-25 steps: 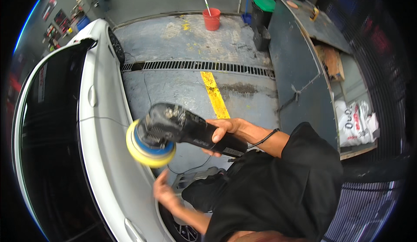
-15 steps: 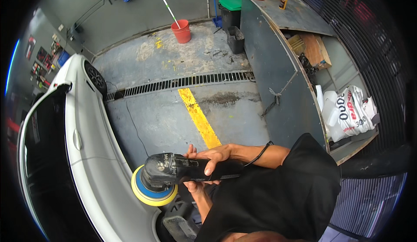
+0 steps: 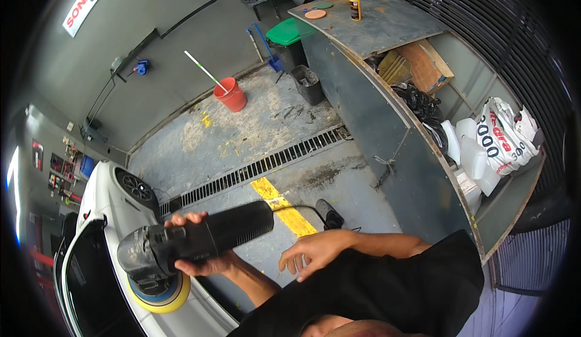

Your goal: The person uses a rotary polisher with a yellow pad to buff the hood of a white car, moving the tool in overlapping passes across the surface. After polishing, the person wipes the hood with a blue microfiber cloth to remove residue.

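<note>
My left hand (image 3: 209,264) grips the black body of a car polisher (image 3: 200,237), with fingers over the top and thumb below. A round yellow foam pad (image 3: 172,300) on a blue backing sits at the polisher's left end, over the white car's (image 3: 203,316) side. I cannot tell whether pad and paint touch. A black cord (image 3: 296,206) runs from the polisher's right end. Nothing is in my right hand (image 3: 311,253), which hangs in front of my black shirt, fingers loosely bent and apart, to the right of the polisher.
A grey cabinet (image 3: 363,101) stands on the right, with a bottle (image 3: 355,7) and round pads on top and a white sack (image 3: 499,134) in its open bay. Farther off are a red bucket (image 3: 231,96), a green-lidded bin (image 3: 284,32) and a floor drain (image 3: 260,168).
My right hand has let go of the polisher and moved away from it. The polisher has shifted left in my left hand. The view has turned, showing more of the back wall.
</note>
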A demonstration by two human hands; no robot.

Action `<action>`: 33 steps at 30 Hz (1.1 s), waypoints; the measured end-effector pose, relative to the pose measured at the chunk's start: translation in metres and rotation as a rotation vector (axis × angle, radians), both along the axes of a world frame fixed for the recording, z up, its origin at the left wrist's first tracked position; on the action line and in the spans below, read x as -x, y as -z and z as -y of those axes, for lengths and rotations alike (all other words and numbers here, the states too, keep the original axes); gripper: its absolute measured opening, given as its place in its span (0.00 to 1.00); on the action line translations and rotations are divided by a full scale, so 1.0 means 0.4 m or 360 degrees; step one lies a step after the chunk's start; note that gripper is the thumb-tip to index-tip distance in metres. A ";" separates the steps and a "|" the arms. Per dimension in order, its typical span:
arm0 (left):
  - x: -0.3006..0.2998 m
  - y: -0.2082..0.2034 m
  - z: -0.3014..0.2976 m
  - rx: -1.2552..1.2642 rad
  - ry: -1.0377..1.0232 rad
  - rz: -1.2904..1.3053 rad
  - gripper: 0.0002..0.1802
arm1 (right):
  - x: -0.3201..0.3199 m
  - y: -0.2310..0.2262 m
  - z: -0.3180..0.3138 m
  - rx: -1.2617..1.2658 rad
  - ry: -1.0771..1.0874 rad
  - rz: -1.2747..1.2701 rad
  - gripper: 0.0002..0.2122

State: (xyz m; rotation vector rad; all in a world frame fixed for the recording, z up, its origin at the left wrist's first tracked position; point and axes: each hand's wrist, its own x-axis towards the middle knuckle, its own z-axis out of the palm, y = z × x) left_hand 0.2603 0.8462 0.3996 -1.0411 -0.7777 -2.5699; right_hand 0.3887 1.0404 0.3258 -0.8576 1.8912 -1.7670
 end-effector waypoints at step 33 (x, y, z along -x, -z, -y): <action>1.226 0.929 -0.956 0.2767 -0.0595 0.0769 0.24 | 1.438 0.096 -1.971 0.0053 0.2784 0.0153 0.22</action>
